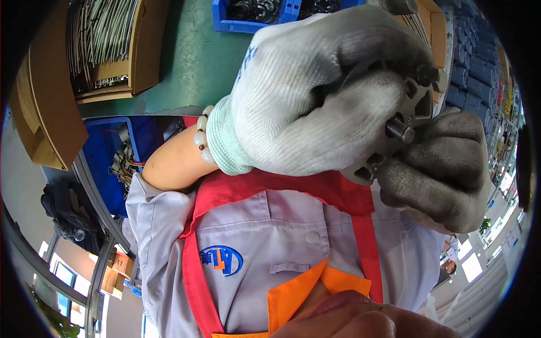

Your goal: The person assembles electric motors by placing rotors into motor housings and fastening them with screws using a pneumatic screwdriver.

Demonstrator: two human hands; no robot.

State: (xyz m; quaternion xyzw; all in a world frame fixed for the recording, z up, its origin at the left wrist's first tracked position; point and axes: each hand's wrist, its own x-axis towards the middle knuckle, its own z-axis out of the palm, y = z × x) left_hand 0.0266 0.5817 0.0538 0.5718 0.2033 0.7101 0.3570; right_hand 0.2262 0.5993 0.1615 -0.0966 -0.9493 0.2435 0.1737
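My left hand (315, 107), in a white knit glove with grey, soiled fingers, is closed around a round metal plate (420, 107). The plate has openings near its rim, and a short metal pin (401, 130) sticks out of it. Against the plate's right and lower side, my right hand (442, 169) has its fingers curled, its glove darkened at the fingers. Both hands hold the plate up in front of my chest, above the near edge of the table. My left fingers cover much of the plate, so its full shape is hidden.
On the green tabletop (194, 62), a cardboard box (147, 50) holds many thin metal rods. Blue bins (242, 26) at the far side contain black rings. Another cardboard box (53, 112) stands left. Below, a blue crate (101, 152) holds wires. Grey-blue cylindrical parts (476, 62) are stacked right.
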